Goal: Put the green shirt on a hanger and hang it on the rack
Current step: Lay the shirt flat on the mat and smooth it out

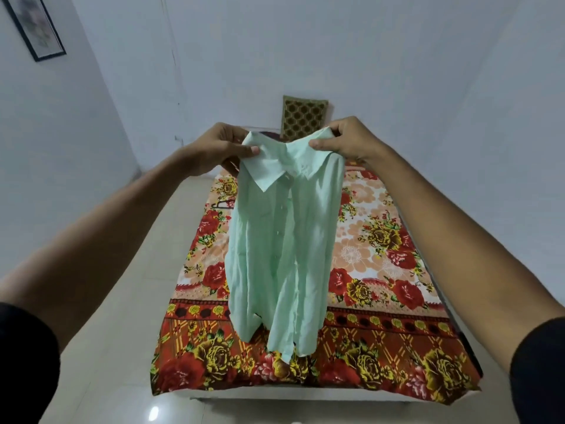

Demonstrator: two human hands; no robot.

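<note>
A pale green buttoned shirt point(281, 246) hangs in the air above the bed, its hem brushing the floral sheet. My left hand point(214, 151) pinches the left side of the collar. My right hand point(348, 139) pinches the right side of the collar. The shirt front faces me, collar spread between both hands. A dark hanger point(221, 205) peeks out on the bed just left of the shirt, mostly hidden behind it. No rack is in view.
The bed point(397, 301) with a red and yellow floral sheet runs away from me to the far wall. A patterned pillow point(302, 119) leans at its head. Pale tiled floor point(116, 332) lies left of the bed. A framed picture point(33, 26) hangs upper left.
</note>
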